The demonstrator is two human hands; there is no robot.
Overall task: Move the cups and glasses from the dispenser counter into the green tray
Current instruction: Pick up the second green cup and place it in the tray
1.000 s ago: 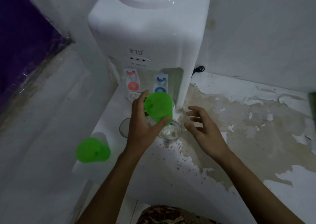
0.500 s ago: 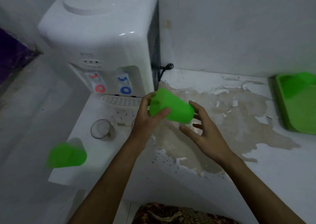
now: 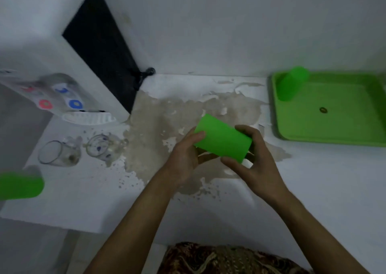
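I have the green cup [image 3: 222, 141] held on its side between both hands, above the stained middle of the counter [image 3: 313, 179]. My left hand [image 3: 183, 158] pinches the end that points toward the dispenser [image 3: 69, 81], thumb on top and fingers beneath. My right hand [image 3: 252, 165] curls round the opposite end, thumb below and fingers wrapped over the far rim. Both grips are closed on the cup; neither hand is free.

It looks like thin, stiff plastic, light enough for one hand and in no danger of breaking, though smooth walls could slip if wet. I judge the best hold is round the wall near the middle.

Half a second ago only my left hand gripped this cup and my right hovered open just beside it; now the right has closed on it, and the cup has travelled right, away from the dispenser. The view has swung right as well, so the green tray [image 3: 334, 140] on the far right shows almost whole, with one green cup in tray [image 3: 291, 85] standing upside down in its far-left corner.

Left on the dispenser side are two clear glasses: a plain glass [image 3: 56, 153], a patterned glass [image 3: 102, 147] just right of it, and another green cup at the edge [image 3: 19, 185] at the near-left. Those glasses are fragile and need a firmer, slower hold.
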